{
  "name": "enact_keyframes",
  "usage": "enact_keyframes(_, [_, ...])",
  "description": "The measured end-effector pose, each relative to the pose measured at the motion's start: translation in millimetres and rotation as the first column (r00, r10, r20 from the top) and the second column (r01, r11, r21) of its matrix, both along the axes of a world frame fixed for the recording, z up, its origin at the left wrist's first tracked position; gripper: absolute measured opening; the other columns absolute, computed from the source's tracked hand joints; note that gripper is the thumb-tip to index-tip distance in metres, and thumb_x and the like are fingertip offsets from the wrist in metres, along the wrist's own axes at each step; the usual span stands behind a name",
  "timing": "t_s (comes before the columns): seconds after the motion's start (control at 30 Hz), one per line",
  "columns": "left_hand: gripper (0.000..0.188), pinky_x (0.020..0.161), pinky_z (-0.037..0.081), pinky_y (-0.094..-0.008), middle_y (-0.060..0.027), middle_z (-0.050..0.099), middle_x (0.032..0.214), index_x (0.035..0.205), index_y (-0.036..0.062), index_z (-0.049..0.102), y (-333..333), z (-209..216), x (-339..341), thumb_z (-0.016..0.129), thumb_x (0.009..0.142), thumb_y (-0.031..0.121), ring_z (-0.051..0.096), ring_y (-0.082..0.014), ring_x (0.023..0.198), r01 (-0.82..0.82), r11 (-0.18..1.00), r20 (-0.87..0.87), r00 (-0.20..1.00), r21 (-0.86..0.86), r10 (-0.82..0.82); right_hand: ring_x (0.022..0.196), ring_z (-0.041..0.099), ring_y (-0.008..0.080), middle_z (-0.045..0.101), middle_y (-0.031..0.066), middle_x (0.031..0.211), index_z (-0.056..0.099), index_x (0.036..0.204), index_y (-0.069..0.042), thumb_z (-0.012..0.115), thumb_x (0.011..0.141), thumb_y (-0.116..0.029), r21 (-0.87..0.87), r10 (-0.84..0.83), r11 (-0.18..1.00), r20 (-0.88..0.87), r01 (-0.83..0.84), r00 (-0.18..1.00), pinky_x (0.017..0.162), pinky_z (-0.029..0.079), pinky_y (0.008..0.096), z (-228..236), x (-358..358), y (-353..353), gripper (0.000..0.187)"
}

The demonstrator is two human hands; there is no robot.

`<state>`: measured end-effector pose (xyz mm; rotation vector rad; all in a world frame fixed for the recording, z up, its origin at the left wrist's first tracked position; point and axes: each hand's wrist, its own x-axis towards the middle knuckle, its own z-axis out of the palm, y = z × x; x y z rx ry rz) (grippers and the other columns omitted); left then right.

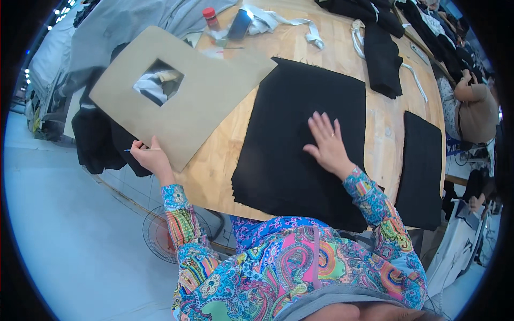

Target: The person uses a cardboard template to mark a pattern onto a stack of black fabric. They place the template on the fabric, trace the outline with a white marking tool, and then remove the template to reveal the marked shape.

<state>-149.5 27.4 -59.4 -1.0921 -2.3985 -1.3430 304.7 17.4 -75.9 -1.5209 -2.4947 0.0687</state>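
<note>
My left hand is closed at the lower edge of a large tan cardboard pattern with a square cut-out. A thin pen with a blue end also sticks out between its fingers. The board lies tilted across the table's left part, and one pointed corner reaches the black cloth. My right hand rests flat, fingers spread, on a stack of black fabric pieces. The stack's edges are slightly frayed, and its layers fan out at the lower left corner.
A smaller black fabric stack lies at the table's right edge. Folded black cloth, white tape and a red-capped jar sit farther back. Dark cloth hangs off the left edge. A fan stands below; another person sits at right.
</note>
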Motion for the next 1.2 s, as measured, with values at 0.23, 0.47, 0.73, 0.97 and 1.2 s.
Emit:
enact_keyframes(0.23, [0.026,0.070,0.044,-0.0301,-0.0099,0.050,0.088,0.096,0.0002,0.043,1.0,20.7,3.2,0.065,0.084,0.006,0.051,-0.0176,0.075,0.157,0.976,-0.056,0.987,0.153,-0.150,0.138,0.025,0.0303,0.032,0.0144,0.147,0.039,0.138,-0.006,0.058,0.080,-0.052,-0.107,0.255,0.959,-0.081,-0.263,0.963,0.112,0.014,0.0503,20.9,-43.7,-48.3,0.077])
enact_keyframes(0.47, [0.016,0.075,0.047,-0.0260,-0.0196,0.056,0.108,0.090,0.0025,0.040,-4.9,76.8,34.3,0.056,0.090,-0.001,0.056,-0.0166,0.085,0.366,0.853,-0.127,0.931,0.373,-0.343,0.140,0.018,0.0321,0.027,0.0153,0.149,0.037,0.140,-0.007,0.054,0.082,-0.055,-0.132,0.263,0.950,-0.144,-0.282,0.954,0.112,0.010,0.0520,14.2,-50.7,-53.4,0.077])
enact_keyframes(0.73, [0.023,0.075,0.050,-0.0297,-0.0236,0.056,0.107,0.089,0.0043,0.038,-42.9,173.5,70.9,0.058,0.087,-0.008,0.059,-0.0218,0.089,0.599,0.635,-0.397,0.800,0.487,-0.450,0.139,0.015,0.0409,0.024,0.0193,0.149,0.038,0.138,-0.005,0.067,0.079,-0.042,0.338,0.087,0.940,-0.367,0.045,0.926,0.112,0.016,0.0499,138.3,13.5,3.7,0.075])
enact_keyframes(0.97, [0.028,0.081,0.047,-0.0304,-0.0189,0.057,0.105,0.087,0.0080,0.037,-62.5,210.7,111.9,0.057,0.083,-0.011,0.057,-0.0221,0.093,0.548,0.464,-0.093,0.709,0.696,-0.699,0.138,0.025,0.0255,0.032,0.0132,0.147,0.035,0.140,-0.003,0.050,0.095,-0.037,0.697,0.272,0.712,-0.377,0.078,0.885,0.113,0.018,0.0373,273.7,82.9,61.1,0.058])
enact_keyframes(1.2, [0.026,0.083,0.039,-0.0225,-0.0045,0.051,0.094,0.087,0.0095,0.040,-39.6,95.5,166.3,0.060,0.084,-0.006,0.047,-0.0091,0.091,0.705,0.522,0.543,0.229,0.480,-0.808,0.135,0.031,0.0274,0.038,0.0149,0.143,0.040,0.136,-0.003,0.058,0.091,-0.028,0.515,0.218,0.855,-0.468,0.064,0.856,0.111,0.023,0.0364,266.5,81.7,100.9,0.054])
